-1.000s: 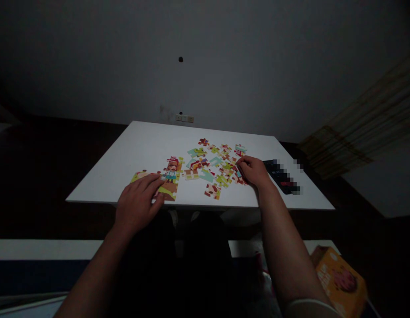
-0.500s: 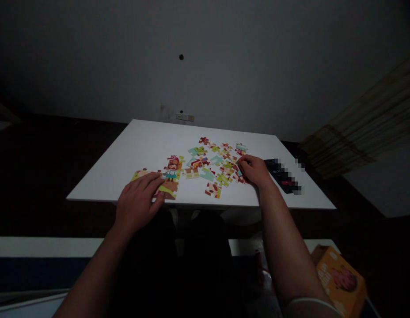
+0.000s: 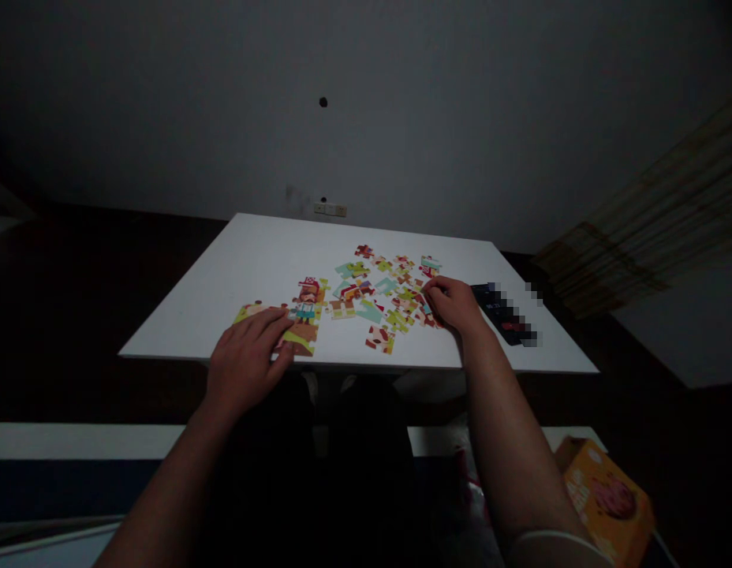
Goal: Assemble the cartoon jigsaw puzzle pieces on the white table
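Colourful jigsaw pieces [image 3: 390,288] lie scattered on a white table [image 3: 259,260]. A joined section of the puzzle [image 3: 304,315] sits near the front edge. My left hand [image 3: 248,359] rests flat on that section with its fingers stretched out. My right hand [image 3: 454,304] is among the loose pieces at the right, its fingers curled in a pinch on a small puzzle piece.
A dark flat device [image 3: 502,315] lies on the table right of my right hand. An orange puzzle box [image 3: 608,497] sits low at the right. A wall with a socket [image 3: 330,210] stands behind the table. The room is dim.
Hardly anything has moved. The view shifted slightly, and my right hand stays pinched among the loose pieces.
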A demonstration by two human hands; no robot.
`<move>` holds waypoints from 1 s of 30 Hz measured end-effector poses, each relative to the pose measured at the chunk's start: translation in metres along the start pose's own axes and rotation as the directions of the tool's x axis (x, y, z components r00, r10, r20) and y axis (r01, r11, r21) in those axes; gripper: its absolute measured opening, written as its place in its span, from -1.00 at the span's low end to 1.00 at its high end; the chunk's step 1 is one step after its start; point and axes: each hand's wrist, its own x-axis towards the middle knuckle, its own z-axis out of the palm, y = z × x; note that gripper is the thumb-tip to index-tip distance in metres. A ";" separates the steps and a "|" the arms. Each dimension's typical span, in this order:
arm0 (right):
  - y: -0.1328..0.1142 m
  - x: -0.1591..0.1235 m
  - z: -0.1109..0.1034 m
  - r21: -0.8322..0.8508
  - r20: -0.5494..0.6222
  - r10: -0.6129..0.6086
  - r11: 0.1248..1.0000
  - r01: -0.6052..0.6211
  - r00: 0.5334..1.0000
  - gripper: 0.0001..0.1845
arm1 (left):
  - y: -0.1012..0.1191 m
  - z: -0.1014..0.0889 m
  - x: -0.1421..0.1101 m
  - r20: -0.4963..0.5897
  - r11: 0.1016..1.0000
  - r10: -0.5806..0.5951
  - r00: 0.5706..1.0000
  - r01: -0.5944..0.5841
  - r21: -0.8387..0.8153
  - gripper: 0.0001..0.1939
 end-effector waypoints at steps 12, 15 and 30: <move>-0.001 0.000 -0.001 -0.003 -0.001 -0.019 1.000 0.019 1.000 -0.70 | -0.001 0.001 -0.001 -0.012 1.000 0.011 1.000 -0.012 -0.019 -0.55; 0.000 0.000 -0.001 -0.001 0.002 -0.019 1.000 0.019 1.000 -0.69 | 0.000 0.001 0.000 -0.015 1.000 0.005 1.000 -0.005 -0.015 -0.55; 0.000 0.001 0.000 -0.016 0.001 0.012 1.000 -0.012 1.000 -0.69 | -0.001 0.002 0.000 -0.009 1.000 0.001 1.000 -0.001 -0.031 -0.54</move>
